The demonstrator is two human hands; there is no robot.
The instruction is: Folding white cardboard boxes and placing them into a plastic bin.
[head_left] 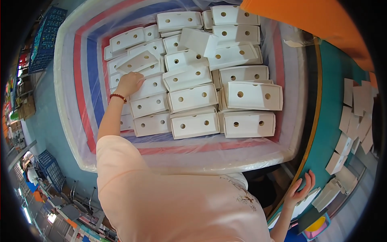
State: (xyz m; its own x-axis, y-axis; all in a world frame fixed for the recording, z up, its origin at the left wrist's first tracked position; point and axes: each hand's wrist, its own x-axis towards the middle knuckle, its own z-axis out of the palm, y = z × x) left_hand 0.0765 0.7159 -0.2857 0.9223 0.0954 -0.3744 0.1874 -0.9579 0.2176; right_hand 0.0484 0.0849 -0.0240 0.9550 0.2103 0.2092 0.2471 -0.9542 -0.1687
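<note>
My left hand (130, 84), with a beaded bracelet at the wrist, reaches to the left side of a large lined bin. Its fingers are curled at the lower edge of a tilted white cardboard box (139, 61) with two round holes; the fingertips are partly hidden. Several similar white boxes (192, 98) stand in packed rows around it. One box (198, 41) lies askew on top of the rows. Away to the lower right, my right hand (301, 188) rests at the edge of a green table (312, 161), fingers apart and holding nothing I can see.
Clear plastic lines the striped bin (90, 88), whose thick rim faces me. On the table's right lie flat white cardboard pieces (354, 117). Orange material (318, 20) hangs at the upper right. Blue crates (48, 38) stand at the far left.
</note>
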